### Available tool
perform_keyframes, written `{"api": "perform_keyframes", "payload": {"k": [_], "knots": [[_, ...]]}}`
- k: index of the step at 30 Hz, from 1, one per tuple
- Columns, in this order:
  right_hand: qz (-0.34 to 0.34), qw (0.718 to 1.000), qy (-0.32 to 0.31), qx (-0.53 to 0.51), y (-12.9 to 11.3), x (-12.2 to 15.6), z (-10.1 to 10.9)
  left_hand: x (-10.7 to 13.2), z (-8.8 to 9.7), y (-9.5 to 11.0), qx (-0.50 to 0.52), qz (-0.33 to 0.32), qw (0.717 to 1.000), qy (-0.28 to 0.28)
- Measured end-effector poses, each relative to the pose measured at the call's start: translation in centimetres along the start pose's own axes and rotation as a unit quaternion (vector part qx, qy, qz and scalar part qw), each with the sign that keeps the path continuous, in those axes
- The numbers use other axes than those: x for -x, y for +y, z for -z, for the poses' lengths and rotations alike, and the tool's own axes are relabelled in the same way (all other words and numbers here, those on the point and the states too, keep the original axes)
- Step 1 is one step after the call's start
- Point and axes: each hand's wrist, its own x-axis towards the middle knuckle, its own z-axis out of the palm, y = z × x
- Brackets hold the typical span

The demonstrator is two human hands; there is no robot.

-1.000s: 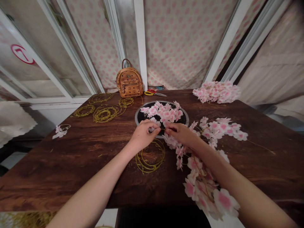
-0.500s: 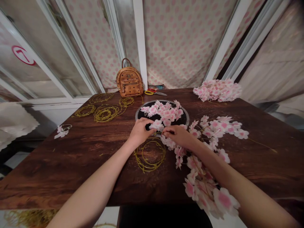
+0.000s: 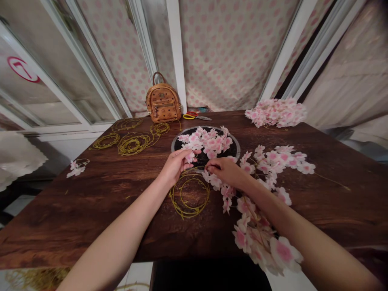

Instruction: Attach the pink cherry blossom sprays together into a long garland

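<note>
blossom sprig against left fingers

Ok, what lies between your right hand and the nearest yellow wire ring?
In the head view, pink blossoms of the long branch lie between the right hand and the wire ring.

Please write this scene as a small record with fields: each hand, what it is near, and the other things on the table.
Left hand: fingers among pink artificial blossoms on the tray; hold unclear
Right hand: beside blossom branch, fingertips near the tray's edge
Tray: round, black, silver rim
Near the hands: gold wire rings
Table: dark wood
Far side: tan backpack, scissors, blossom bunch
</note>
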Motion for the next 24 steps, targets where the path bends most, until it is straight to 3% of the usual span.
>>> {"api": "perform_keyframes", "payload": {"k": [3, 9, 18, 24], "knots": [[0.001, 1.000, 0.017, 0.003, -0.4, 0.0, 0.2, 0.0, 0.0, 0.1, 0.013, 0.013, 1.000, -0.016], [0.004, 1.000, 0.029, -0.006, -0.8, 0.2, 0.4, -0.3, 0.0, 0.0, 0.068, 0.041, 0.997, 0.007], [0.008, 1.000, 0.025, -0.006, -1.0, 0.2, 0.3, -0.6, 0.0, -0.9, -0.061, 0.016, 0.998, 0.020], [0.005, 1.000, 0.026, -0.009, -1.3, 0.3, 0.3, -0.3, -0.2, -0.8, -0.055, 0.010, 0.996, 0.067]]}}
